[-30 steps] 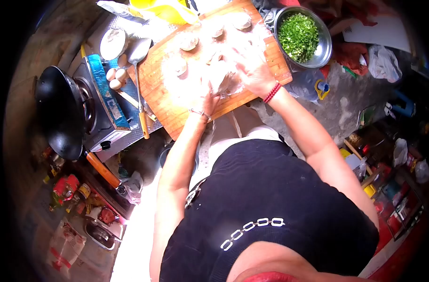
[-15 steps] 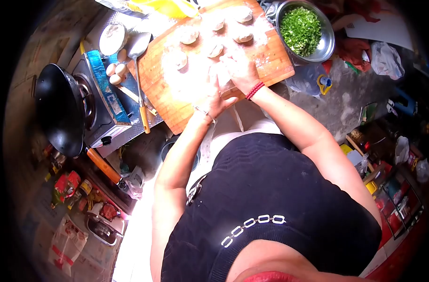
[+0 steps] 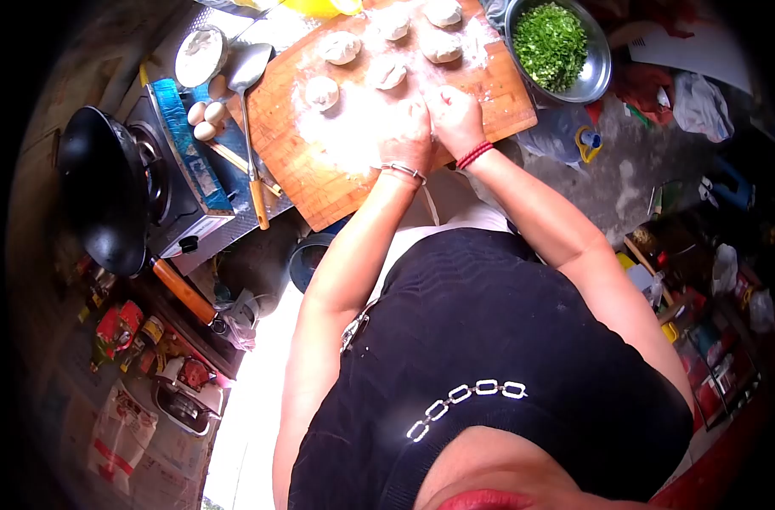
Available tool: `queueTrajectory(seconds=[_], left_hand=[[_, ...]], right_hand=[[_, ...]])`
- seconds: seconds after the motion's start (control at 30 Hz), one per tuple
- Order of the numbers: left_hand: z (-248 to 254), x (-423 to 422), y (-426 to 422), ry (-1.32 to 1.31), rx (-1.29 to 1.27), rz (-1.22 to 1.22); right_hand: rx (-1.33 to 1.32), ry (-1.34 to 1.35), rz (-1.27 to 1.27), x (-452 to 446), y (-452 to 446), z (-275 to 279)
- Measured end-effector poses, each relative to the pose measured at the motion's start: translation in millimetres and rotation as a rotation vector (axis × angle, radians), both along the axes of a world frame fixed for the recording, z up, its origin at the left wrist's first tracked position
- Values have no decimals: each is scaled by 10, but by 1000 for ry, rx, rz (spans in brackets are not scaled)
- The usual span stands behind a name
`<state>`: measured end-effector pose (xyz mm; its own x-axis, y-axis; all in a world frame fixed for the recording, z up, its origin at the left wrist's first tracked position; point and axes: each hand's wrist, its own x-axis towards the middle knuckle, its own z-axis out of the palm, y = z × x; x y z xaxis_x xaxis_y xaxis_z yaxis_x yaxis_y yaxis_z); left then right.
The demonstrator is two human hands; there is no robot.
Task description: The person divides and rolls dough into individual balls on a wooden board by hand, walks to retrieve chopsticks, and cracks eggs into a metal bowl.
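Several round, floured dough balls, such as this dough ball point(image 3: 389, 73), lie on a wooden board point(image 3: 332, 200) dusted with white flour. Over the near right part of the board, my left hand point(image 3: 410, 136), with a silver bangle at the wrist, has its fingers curled in. Close beside it, my right hand point(image 3: 458, 117), wearing a red bead bracelet, is closed like a fist. Whatever the fingers hold is hidden or lost in the glare. The nearest dough balls are just beyond my hands.
A metal bowl of chopped greens point(image 3: 553, 51) stands right of the board. To the left are a spatula point(image 3: 247, 102), eggs point(image 3: 205, 119), a white bowl point(image 3: 201, 56) and a stove point(image 3: 162, 183) with a black wok point(image 3: 103, 191). A dark bucket point(image 3: 307, 263) sits below the board.
Both hands had fingers stretched out over the board; now they are curled closed. My left hand has moved right, closer to the right hand. The dough balls stay in place.
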<state>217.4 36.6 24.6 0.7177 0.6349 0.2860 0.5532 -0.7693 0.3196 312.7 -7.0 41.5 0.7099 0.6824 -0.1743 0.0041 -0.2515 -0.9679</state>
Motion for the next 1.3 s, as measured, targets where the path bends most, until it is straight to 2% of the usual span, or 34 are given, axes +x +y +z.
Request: queueTrajectory(seconds=[0.1,0.13,0.27,0.37,0.4,0.47,0.5,0.53,0.57,0.6,0.67,0.7,0.77,0.8,0.83,0.9,0.93,0.97,1.03,1.07,1.17,1.2,1.3], left_hand=[[16,62,9,71,45,-10],[13,69,-5,107,57,-11],[42,137,63,193,54,-41],[-58,214,147,341,-45,-29],[-141,243,171,411,-89,-14],[-532,221,280,228,-379,-94],[-772,181,378,134,-517,-139],[-694,198,524,36,-643,-184],[-608,171,605,112,-648,-256],[-308,171,692,184,-652,-330],[847,294,894,404,-668,-421],[1040,310,921,207,-906,-245],[952,318,856,-703,-1501,3],[1031,322,752,-891,-1899,-45],[1377,401,556,-1028,-2237,387],[1290,461,321,-1278,-2221,146],[1302,441,320,-1387,-2218,41],[1326,422,295,-1410,-2160,76],[1474,418,247,-1474,-2038,154],[1294,415,294,-1462,-2008,109],[1657,334,314,-1516,-2163,133],[1790,273,356,-1420,-2178,159],[1433,272,422,-1273,-1973,54]], right_hand=[[-230,218,22,157,-42,-101],[-183,368,-46,154,-63,-83],[-142,652,-85,200,-212,40],[42,838,-97,104,-233,443],[165,899,-7,64,-222,766],[410,1005,177,82,-166,1481],[601,989,230,167,-150,1580],[533,847,185,264,-159,1520],[468,710,143,372,-161,1406],[479,727,96,452,-158,1300],[540,829,8,462,-87,1377],[564,844,-46,474,-73,1311],[560,771,-30,430,-42,1226],[557,738,-25,387,-20,1189],[597,628,71,281,19,1184],[404,57,364,276,91,1161],[373,-127,377,285,128,1195],[341,-312,375,296,166,1231],[477,-703,350,344,227,1272],[410,-745,399,358,183,1311],[273,-888,411,283,64,1409],[289,-806,523,210,-2,1459],[290,-844,792,-44,-58,1736]])
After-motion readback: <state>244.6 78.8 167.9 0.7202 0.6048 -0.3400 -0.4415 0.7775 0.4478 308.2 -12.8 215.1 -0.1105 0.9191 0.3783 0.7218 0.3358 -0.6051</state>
